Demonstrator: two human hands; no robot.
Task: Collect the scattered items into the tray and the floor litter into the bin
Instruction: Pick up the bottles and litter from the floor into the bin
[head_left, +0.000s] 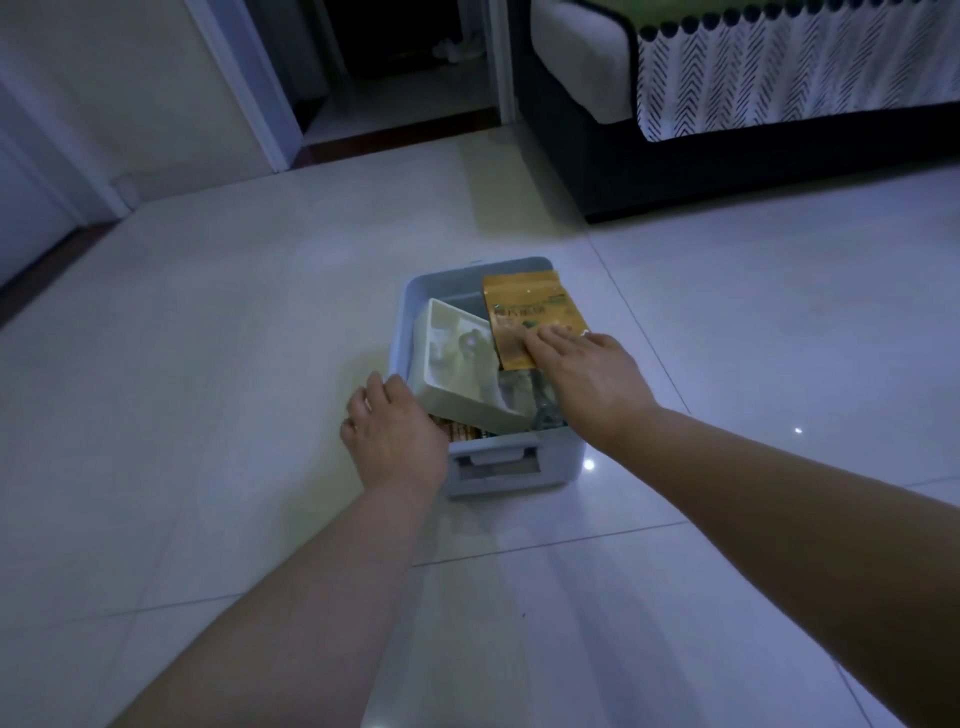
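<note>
My left hand (395, 431) is nearest, set on the near-left corner of the grey plastic tray (511, 480), a deep rectangular one with a slot handle in its front wall, standing on the glossy pale tiled floor (218, 364). Its fingers curl over the rim there, holding the corner, their tips against the tilted white rectangular box (447, 358) that leans inside the tray. My right hand (592, 374) reaches in from the right, fingers straight and laid flat on the lower end of an orange-yellow printed pouch (530, 312), which lies in the tray's far-right part, propped against the wall. The things beneath are too dark to make out. Beyond stands a dark sofa (727, 171) with a white patterned cover, and a dark doorway (405, 67) to its left.
</note>
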